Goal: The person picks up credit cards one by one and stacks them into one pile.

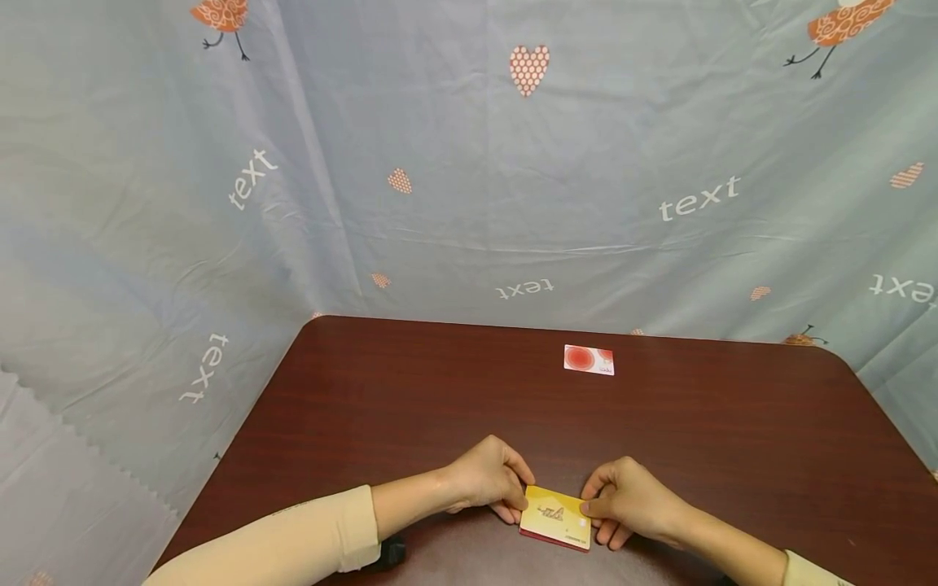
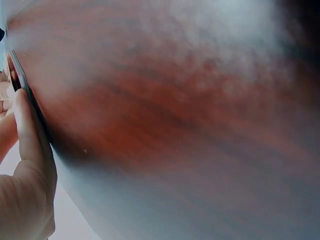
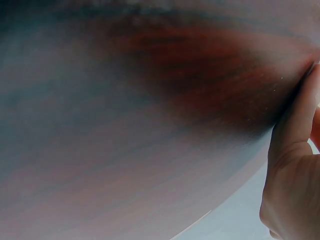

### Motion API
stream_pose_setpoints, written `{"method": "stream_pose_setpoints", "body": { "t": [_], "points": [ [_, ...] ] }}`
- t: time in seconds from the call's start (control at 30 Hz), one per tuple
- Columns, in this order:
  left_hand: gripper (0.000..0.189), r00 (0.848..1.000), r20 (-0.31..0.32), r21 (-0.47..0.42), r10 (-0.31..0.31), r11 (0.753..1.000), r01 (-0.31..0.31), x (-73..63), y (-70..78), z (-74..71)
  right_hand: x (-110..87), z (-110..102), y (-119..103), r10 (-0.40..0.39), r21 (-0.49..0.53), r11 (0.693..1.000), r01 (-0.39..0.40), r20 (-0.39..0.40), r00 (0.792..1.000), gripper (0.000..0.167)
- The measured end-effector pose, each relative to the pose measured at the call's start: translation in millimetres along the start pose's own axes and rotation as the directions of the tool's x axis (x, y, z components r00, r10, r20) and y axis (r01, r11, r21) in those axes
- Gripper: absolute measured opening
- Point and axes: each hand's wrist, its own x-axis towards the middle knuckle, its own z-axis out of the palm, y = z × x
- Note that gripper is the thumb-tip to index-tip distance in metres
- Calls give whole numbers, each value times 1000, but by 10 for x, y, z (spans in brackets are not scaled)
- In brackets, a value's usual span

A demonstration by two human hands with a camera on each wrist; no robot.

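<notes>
A small stack of cards with a yellow card (image 1: 554, 525) on top lies between both hands, low over the front of the table. Printed on the yellow face are a brown figure and a line of small text; a red edge shows beneath it. My left hand (image 1: 485, 478) pinches the stack's left end with thumb and fingers. At its right end, the right hand (image 1: 636, 503) grips it, thumb on top near the corner. From the left wrist, the stack (image 2: 20, 75) appears edge-on beside the fingers. The stack is mostly out of the right wrist view.
Farther back on the dark red-brown table (image 1: 440, 382) lies a white card (image 1: 589, 360) with red circles. A grey-blue patterned curtain (image 1: 454, 146) hangs behind the table and along its left side. A black object (image 1: 392, 553) sits by the left sleeve.
</notes>
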Motion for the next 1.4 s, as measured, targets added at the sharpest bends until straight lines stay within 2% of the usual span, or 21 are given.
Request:
{"method": "stream_pose_setpoints", "body": {
  "t": [0.3, 0.7, 0.97, 1.13, 1.4],
  "points": [
    [23, 999, 1, 33, 34, 999, -34, 3, -1, 32, 1, -9, 14, -7, -24, 1000, 6, -10, 1000, 12],
    [22, 999, -4, 40, 35, 999, -35, -1, 5, 34, 2, -3, 31, -1, -56, 998, 0, -26, 1000, 11],
    [19, 998, -23, 52, 56, 997, -55, 3, 162, -41, -13, -47, -43, -16, -86, 996, 13, -43, 999, 12],
    [21, 996, -21, 82, 82, 993, -80, 8, 256, -100, -13, -112, -93, -24, -116, 993, 14, -86, 996, 13],
    [26, 991, -31, 83, 130, 988, -127, 55, 411, -162, -40, -222, -223, -39, -160, 987, 17, -133, 990, 17]
  ]
}}
